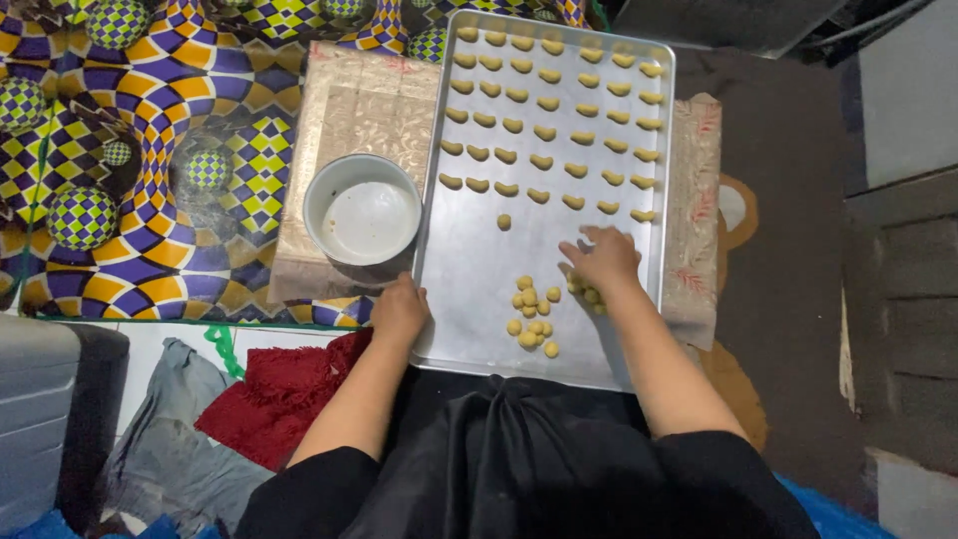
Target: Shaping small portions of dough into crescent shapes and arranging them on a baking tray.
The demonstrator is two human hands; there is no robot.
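A metal baking tray lies in front of me on the floor. Rows of small crescent-shaped dough pieces fill its far half, and one piece sits alone below them. A cluster of small yellow dough balls lies near the tray's front. My right hand rests palm down on the tray with a few dough balls under its fingers. My left hand grips the tray's front left edge.
A white bowl stands left of the tray on a beige patterned cloth. A purple, yellow and orange mat lies further left. Red cloth and grey fabric lie near my left arm. Dark floor extends to the right.
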